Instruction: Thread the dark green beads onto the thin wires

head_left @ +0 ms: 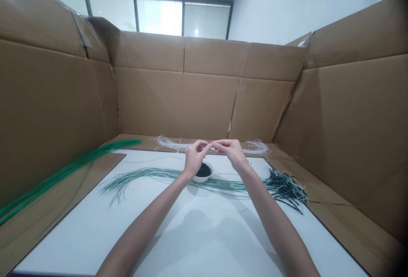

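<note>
Pinching a short pale strand between them, the left hand and right hand meet just above a small white bowl of black bits. Each grip is closed on the strand, with the fingertips of the two hands nearly touching. Behind the hands, two loose white wire bundles lie to either side. Long green wires run across the white surface beneath the forearms, ending in a dark tangled heap at right. Another green bundle lies at left, partly on a brown cardboard sheet, before tall cardboard walls.
</note>
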`<state>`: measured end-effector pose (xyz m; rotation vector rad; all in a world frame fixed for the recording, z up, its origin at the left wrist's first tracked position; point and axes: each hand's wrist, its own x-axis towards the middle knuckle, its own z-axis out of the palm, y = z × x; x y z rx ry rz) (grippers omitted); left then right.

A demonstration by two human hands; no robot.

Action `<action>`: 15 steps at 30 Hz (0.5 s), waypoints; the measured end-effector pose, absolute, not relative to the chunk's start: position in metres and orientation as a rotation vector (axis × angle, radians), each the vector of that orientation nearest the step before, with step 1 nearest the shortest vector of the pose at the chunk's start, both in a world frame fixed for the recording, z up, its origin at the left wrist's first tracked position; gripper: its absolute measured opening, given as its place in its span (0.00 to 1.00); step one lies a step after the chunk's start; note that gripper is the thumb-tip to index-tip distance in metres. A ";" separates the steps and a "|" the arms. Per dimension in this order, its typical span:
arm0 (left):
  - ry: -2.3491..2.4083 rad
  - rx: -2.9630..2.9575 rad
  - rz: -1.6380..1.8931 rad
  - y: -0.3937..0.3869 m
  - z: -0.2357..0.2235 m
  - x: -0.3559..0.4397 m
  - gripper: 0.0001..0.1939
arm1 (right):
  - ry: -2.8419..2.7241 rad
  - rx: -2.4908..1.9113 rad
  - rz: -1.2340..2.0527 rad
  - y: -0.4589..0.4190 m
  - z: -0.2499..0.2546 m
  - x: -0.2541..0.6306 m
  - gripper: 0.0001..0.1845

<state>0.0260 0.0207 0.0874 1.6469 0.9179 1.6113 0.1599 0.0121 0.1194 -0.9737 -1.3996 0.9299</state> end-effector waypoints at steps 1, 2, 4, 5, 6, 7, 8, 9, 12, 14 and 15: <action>0.902 1.640 1.576 0.022 0.088 0.025 0.16 | -1.386 -0.980 0.957 0.013 0.119 0.161 0.13; 0.869 1.631 1.540 0.023 0.088 0.025 0.17 | -1.372 -0.983 0.987 0.015 0.118 0.163 0.13; 0.781 1.583 1.467 0.027 0.089 0.023 0.18 | -1.349 -0.981 1.034 0.018 0.116 0.165 0.14; 0.740 1.541 1.431 0.029 0.089 0.023 0.18 | -1.338 -0.974 1.045 0.020 0.115 0.166 0.14; 0.707 1.497 1.394 0.031 0.089 0.023 0.18 | -1.328 -0.963 1.052 0.022 0.113 0.166 0.13; 0.682 1.458 1.361 0.032 0.088 0.023 0.18 | -1.320 -0.950 1.053 0.023 0.112 0.167 0.13; 0.666 1.431 1.335 0.034 0.087 0.022 0.18 | -1.315 -0.935 1.048 0.025 0.110 0.167 0.13; 0.655 1.417 1.316 0.036 0.087 0.022 0.18 | -1.315 -0.923 1.040 0.026 0.109 0.167 0.13; 0.645 1.415 1.281 0.038 0.084 0.022 0.16 | -1.336 -0.912 0.982 0.029 0.105 0.167 0.14; 0.648 1.406 1.255 0.038 0.085 0.021 0.16 | -1.352 -0.918 0.930 0.031 0.104 0.167 0.14; 0.651 1.398 1.241 0.037 0.085 0.021 0.17 | -1.355 -0.925 0.905 0.031 0.104 0.167 0.14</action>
